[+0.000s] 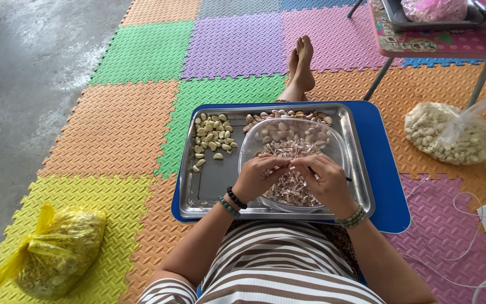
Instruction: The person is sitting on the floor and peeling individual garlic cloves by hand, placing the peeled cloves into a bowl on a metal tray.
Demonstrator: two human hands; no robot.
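Over clear bowl (333,147) of skins: left hand (259,177), right hand (324,179) pinching one garlic clove (291,164); peeled pile (213,138) small, unpeeled cloves (288,115) plenty.

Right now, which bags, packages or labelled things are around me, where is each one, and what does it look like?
Yellow plastic bag: knotted, lumpy, on the yellow mat, lower left.
Clear plastic bag: knotted, full of pale cloves, on the orange mat at right.
Pink bag: crumpled, in a grey tray on the small table, top right.
Small table: pink top with printed picture squares, too small to make out.
No screens or signs.
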